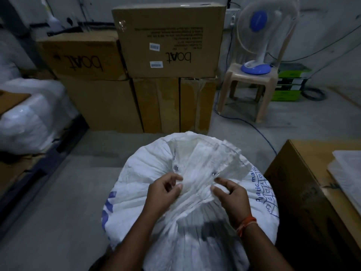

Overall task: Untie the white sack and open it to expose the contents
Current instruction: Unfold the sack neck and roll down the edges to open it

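Both hands are set on the gathered neck of the white sack (156, 192); its bunched mouth is pinched by the left hand (163, 189) and by the right hand (230, 194) just opposite; cardboard boxes (168, 42) are stacked beyond the fingers.

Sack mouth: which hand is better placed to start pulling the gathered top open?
Probably the left hand: its thumb and fingers already pinch the gathered top of the white sack. The right hand sits beside the folds, its grip unclear.
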